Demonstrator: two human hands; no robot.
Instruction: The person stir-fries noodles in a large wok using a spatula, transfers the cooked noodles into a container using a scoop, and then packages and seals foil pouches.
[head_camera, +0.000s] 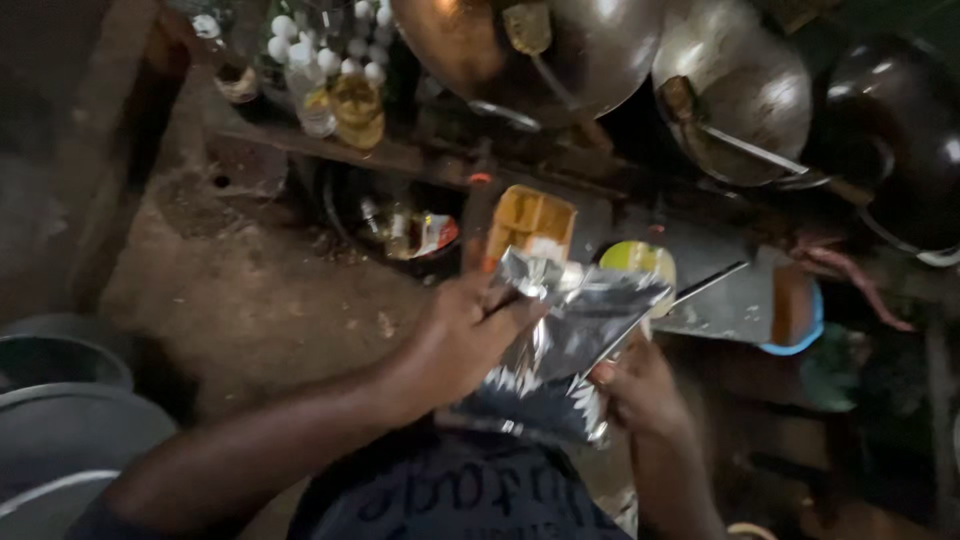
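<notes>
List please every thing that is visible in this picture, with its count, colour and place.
Foil pouch: one, silver, centre, held in both hands.
Metal pans: about three, grey and dark, hanging along the top.
Eggs: many, white, top left.
Bottles: two, clear with yellowish liquid, below the eggs.
Tray: one, orange, behind the pouch.
Round lid: one, yellow-green, right of the tray.
Container: one, orange on blue, at right.
Basins: two, grey, lower left.
Left hand: grips the pouch's top edge.
Right hand: holds the pouch's lower right edge.
</notes>
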